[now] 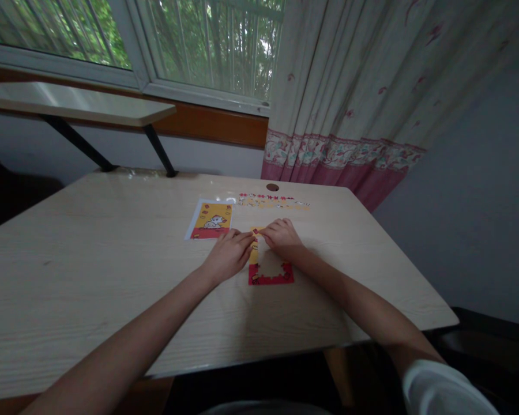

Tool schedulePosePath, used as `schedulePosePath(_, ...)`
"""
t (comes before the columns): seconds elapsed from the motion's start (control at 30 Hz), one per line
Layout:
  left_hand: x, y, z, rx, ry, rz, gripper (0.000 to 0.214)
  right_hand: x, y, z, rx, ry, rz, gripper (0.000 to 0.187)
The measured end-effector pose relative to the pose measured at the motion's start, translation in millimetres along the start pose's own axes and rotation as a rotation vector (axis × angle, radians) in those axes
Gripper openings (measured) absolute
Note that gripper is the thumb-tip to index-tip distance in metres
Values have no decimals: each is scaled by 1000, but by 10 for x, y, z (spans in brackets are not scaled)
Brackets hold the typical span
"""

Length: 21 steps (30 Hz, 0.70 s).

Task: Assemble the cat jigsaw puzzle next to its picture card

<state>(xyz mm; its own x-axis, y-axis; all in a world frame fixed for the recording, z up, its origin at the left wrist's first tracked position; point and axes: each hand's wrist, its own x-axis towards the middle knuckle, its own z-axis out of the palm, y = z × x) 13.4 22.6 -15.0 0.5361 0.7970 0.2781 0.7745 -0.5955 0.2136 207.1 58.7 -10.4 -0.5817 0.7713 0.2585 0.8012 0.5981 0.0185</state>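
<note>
Partly assembled jigsaw border [270,280], lying flat on the worktop [121,265]. The left hand [230,253] is at its nine o'clock, the right hand [282,235] at one o'clock. Both hands' fingers converge on its eleven o'clock corner; whether they are clamped on a piece cannot be told. Loose pieces [268,196] occupy twelve o'clock; a printed picture sheet [211,221], ten.

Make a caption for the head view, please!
Left hand and right hand at an unfinished puzzle, pieces and picture nearby.

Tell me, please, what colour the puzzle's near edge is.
The near edge of the puzzle is red, best seen in the head view.
</note>
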Motion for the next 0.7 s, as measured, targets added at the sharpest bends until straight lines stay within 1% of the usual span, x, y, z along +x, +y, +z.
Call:
schedulePosePath(0.4, 6, 9, 0, 24, -9, 4, 33, 12, -16, -32, -44, -55, -30, 24)
schedulePosePath(0.6, 2, 15, -2, 23, 2, 2, 33, 21, -12, -69, -7, -59, 14, 25)
schedulePosePath(0.7, -2, 16, -5, 17, 6, 3, 33, 19, -12, -111, -11, -61, -1, 24)
